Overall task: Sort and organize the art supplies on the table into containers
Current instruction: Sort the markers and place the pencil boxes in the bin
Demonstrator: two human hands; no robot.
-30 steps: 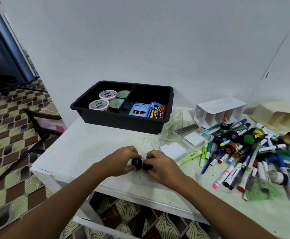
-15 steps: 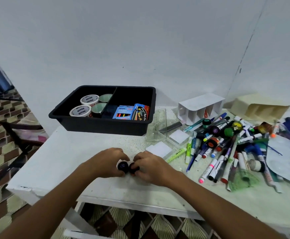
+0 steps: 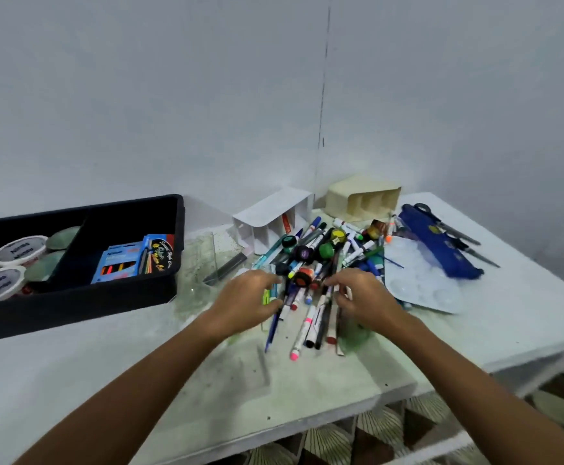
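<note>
A heap of markers, pens and small paint jars lies on the white table. My left hand hovers at the heap's left side, fingers spread and loosely curled, thumb near a green marker. At the heap's right side is my right hand, its fingers bent down over the markers. I see nothing gripped in either hand. The black divided bin stands at the left with white tubs and marker boxes inside.
A white divided organizer and a cream one lie on their sides by the wall. A white paint palette and a blue pouch with scissors sit right of the heap. A clear box stands beside the bin.
Both hands left the table's front edge, where they held two small dark jars together, and moved right to the marker heap. The view swung right.
</note>
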